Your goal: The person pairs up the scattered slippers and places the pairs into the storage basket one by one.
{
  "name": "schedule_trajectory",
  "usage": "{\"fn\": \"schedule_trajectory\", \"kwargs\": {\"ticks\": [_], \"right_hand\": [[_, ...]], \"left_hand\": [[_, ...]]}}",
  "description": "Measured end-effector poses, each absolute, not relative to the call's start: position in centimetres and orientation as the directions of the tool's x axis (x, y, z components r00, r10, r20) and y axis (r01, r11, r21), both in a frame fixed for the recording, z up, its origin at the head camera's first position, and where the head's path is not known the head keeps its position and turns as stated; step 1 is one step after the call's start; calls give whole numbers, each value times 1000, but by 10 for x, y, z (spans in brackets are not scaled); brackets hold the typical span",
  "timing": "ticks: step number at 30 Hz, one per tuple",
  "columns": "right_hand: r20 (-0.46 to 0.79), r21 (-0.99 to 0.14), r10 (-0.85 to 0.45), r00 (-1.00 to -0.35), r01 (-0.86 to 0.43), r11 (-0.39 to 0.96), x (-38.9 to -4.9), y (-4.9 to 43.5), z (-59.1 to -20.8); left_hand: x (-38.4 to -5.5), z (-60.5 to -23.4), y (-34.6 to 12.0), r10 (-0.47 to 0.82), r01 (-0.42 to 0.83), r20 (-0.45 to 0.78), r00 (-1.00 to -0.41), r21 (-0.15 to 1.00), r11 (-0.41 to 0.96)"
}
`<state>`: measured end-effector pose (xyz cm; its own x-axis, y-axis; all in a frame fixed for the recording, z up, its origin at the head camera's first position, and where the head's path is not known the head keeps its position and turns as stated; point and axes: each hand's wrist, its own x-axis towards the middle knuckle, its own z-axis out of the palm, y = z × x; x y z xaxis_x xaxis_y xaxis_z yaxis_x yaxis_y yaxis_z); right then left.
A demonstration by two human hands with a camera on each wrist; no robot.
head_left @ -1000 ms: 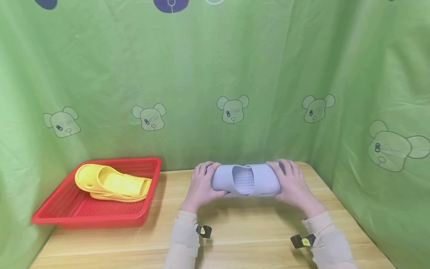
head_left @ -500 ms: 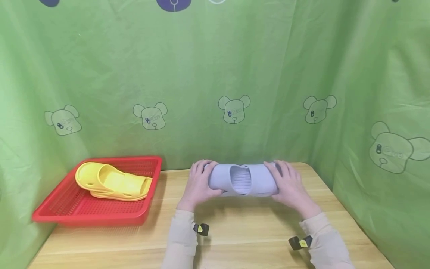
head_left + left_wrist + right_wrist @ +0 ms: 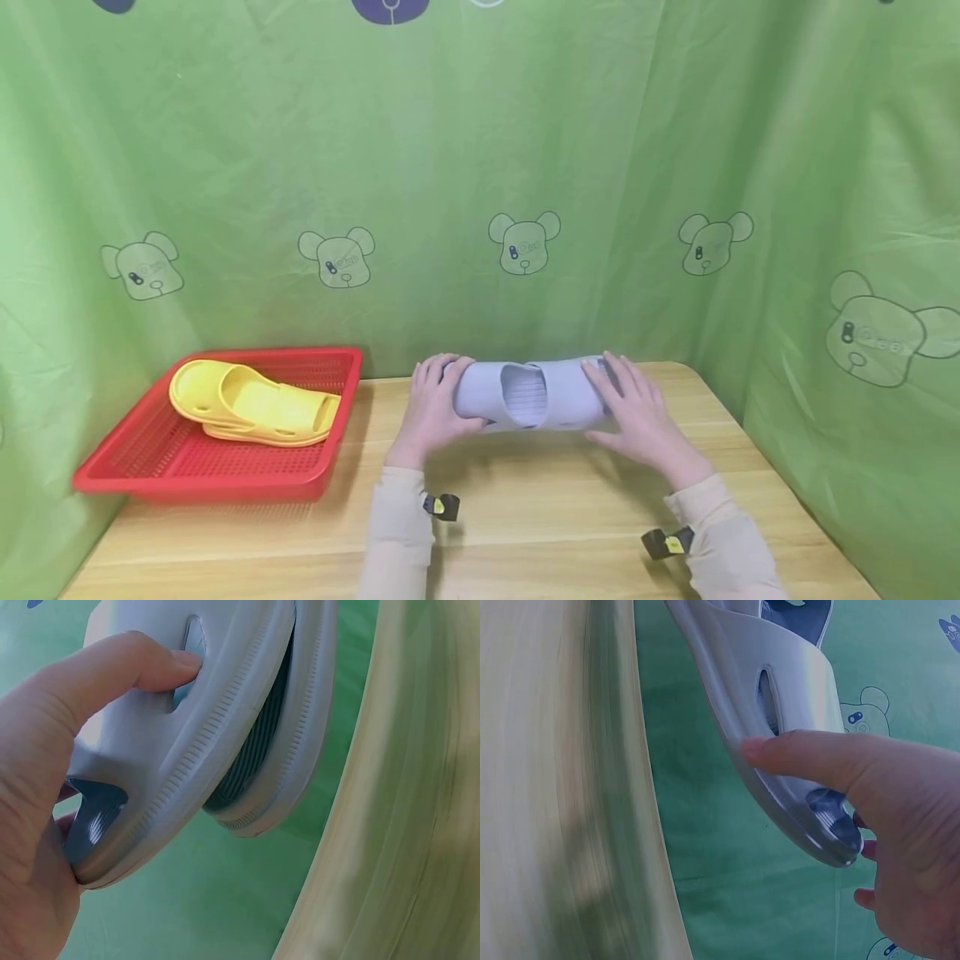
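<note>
A pair of pale lilac slippers (image 3: 566, 396) is held above the wooden table, lying crosswise with the two nested together. My left hand (image 3: 433, 408) grips their left end; in the left wrist view its bent thumb presses beside a slot in one slipper (image 3: 142, 750), and a second slipper edge (image 3: 311, 712) shows behind. At the right end my right hand (image 3: 633, 412) has its fingers spread and fairly straight over the toe. Its thumb (image 3: 802, 754) lies straight across the slipper's side in the right wrist view, while other fingertips stand apart beyond the toe.
To the left, a red plastic basket (image 3: 322, 479) stands on the wooden table (image 3: 540, 517) with a yellow pair of slippers (image 3: 262, 404) inside. A green curtain (image 3: 435, 150) with bear-head prints surrounds the table at the back and sides.
The lilac slippers and both hands have shifted slightly left. My right hand's fingers and thumb have loosened and spread from the toe. The basket and yellow slippers stay as they were.
</note>
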<state>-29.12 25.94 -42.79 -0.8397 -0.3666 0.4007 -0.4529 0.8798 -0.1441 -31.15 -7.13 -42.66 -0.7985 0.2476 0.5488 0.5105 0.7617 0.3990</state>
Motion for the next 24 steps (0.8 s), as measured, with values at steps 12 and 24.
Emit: {"fn": "schedule_trajectory", "kwargs": {"ticks": [12, 24], "right_hand": [[405, -125, -403, -821, -487, 865, -289, 252, -424], [486, -42, -488, -725, -578, 815, -286, 239, -426]], "left_hand": [[-316, -432, -93, 174, 486, 608, -775, 397, 779], [-313, -427, -113, 114, 452, 631, -767, 407, 794]]}}
